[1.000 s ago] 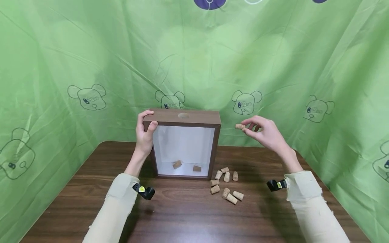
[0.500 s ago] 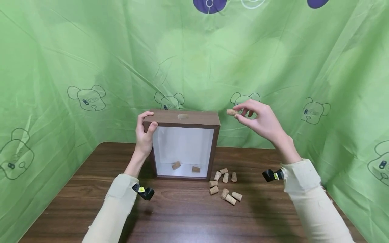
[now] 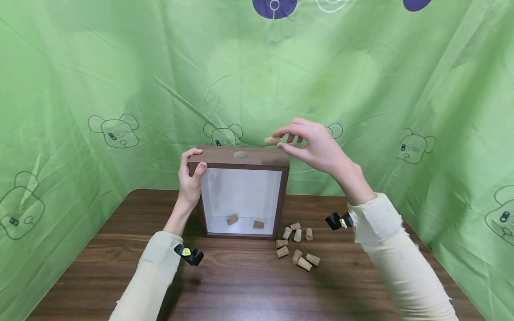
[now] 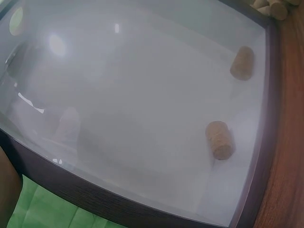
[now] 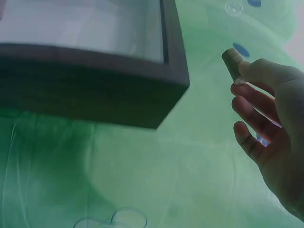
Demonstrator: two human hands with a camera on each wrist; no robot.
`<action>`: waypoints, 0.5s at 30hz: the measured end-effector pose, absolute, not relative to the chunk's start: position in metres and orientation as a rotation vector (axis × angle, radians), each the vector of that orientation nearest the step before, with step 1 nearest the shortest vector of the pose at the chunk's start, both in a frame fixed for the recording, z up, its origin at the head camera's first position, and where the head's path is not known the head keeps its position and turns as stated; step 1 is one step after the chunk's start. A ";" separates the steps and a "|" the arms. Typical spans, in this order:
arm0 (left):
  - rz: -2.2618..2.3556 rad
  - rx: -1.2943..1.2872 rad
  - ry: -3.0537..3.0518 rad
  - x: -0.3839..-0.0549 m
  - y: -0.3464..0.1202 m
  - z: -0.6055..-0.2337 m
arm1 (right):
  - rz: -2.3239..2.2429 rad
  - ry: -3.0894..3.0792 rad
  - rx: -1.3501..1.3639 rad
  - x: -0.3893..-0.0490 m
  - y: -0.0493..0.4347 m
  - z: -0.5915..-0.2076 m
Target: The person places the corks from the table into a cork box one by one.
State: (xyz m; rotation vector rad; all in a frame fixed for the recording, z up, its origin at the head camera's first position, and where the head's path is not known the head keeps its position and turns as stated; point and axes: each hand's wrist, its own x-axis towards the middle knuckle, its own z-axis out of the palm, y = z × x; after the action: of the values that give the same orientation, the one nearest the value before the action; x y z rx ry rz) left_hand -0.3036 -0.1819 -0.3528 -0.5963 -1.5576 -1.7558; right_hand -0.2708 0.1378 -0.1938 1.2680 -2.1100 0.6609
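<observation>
A brown shadow box frame (image 3: 285, 196) with a clear front and white back stands upright on the table. Its top edge has a round hole (image 3: 241, 155). My left hand (image 3: 190, 180) grips the upper left corner, thumb on the front and fingers over the top. Between the thumb and fingertips of my right hand (image 3: 317, 145) a cork (image 3: 272, 141) is pinched, held sideways just above the box's top right, to the right of the hole. Inside the box two corks lie at the bottom, one cork (image 4: 220, 140) nearer the left side and another cork (image 4: 242, 63) nearer the right.
Several loose corks (image 3: 297, 235) lie on the dark wooden table (image 3: 241, 285) to the right and front right of the box. A green curtain (image 3: 361, 80) with bear drawings hangs behind and on both sides.
My right hand has carried the cork up and to the left, from beside the box to over its top right. My left hand keeps its grip on the corner.
</observation>
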 end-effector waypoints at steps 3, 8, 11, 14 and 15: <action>-1.747 -0.588 -1.566 -0.303 -0.182 -0.353 | 0.652 -2.134 1.314 -0.269 0.124 -0.191; -1.737 -0.597 -1.564 -0.304 -0.183 -0.353 | 0.578 -2.174 1.364 -0.272 0.104 -0.190; -1.732 -0.603 -1.559 -0.305 -0.184 -0.354 | 0.497 -2.231 1.346 -0.274 0.093 -0.189; -1.730 -0.602 -1.558 -0.305 -0.184 -0.354 | 0.413 -2.310 1.312 -0.277 0.083 -0.189; -1.731 -0.601 -1.558 -0.304 -0.184 -0.354 | 0.387 -2.334 1.303 -0.278 0.080 -0.190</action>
State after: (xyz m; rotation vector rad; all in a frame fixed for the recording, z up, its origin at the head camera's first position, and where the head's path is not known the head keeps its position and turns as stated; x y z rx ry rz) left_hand -0.3043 -0.1845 -0.3535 -0.6006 -1.5584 -1.7313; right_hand -0.2779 0.0795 -0.1897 1.3030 -2.3343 0.3872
